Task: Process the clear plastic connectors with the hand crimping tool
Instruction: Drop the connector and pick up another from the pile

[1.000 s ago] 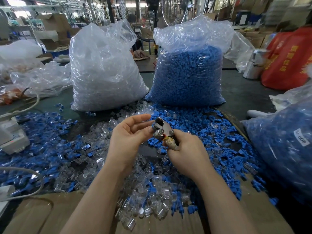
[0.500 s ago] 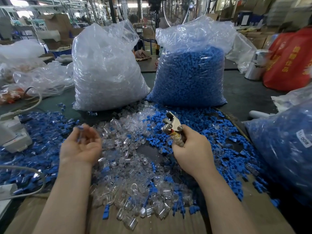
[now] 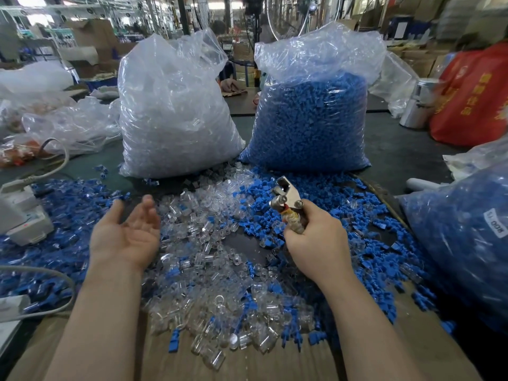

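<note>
The clear connectors [image 3: 209, 259] lie in a loose heap on the bench [image 3: 390, 144], spread from just in front of the two big bags down toward the cardboard at the near edge, with blue caps [image 3: 324, 196] mixed in and scattered on both sides. The heap sits between the two hands, directly beside and just to the right of the left hand [image 3: 125, 237]. That hand is palm up, fingers relaxed and apart, holding nothing that can be made out. The right hand [image 3: 316, 243] has its grip clamped round the handles of the crimping tool [image 3: 287, 200], head pointing up and away, slightly left; whether the tool's mouth holds a piece cannot be told.

The coming move probably turns on this: the free left hand is the nearer one to the clear pieces, which lie at every angle, so any one picked must be turned to line up with the tool head, which stands up and to the right of the heap.

Behind stand a bag of clear parts [image 3: 176, 111] and a bag of blue parts [image 3: 310, 119].
</note>
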Motion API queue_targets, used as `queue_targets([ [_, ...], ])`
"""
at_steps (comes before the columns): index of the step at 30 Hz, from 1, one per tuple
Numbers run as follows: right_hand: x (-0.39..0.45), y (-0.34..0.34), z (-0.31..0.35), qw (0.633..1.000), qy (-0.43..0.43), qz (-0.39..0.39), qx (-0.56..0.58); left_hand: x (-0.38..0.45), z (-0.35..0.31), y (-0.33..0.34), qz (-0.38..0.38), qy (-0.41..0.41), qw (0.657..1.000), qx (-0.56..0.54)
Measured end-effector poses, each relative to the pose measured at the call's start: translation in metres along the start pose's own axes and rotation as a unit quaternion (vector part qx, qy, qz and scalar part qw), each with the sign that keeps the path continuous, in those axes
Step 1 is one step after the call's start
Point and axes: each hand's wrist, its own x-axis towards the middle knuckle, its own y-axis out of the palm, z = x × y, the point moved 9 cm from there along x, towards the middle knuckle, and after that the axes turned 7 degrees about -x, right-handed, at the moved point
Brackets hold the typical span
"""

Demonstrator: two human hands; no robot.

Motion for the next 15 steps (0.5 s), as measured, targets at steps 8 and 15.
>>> queue_targets([
  [8,0.003,-0.003,-0.002,0.999,0.021,-0.009,-0.024,-0.043,0.072,0.061,0.219,0.131,0.723,0.642],
  [15,0.002,-0.002,-0.001,0.999,0.016,-0.009,-0.03,-0.067,0.15,0.06,0.354,0.194,0.328,0.854],
])
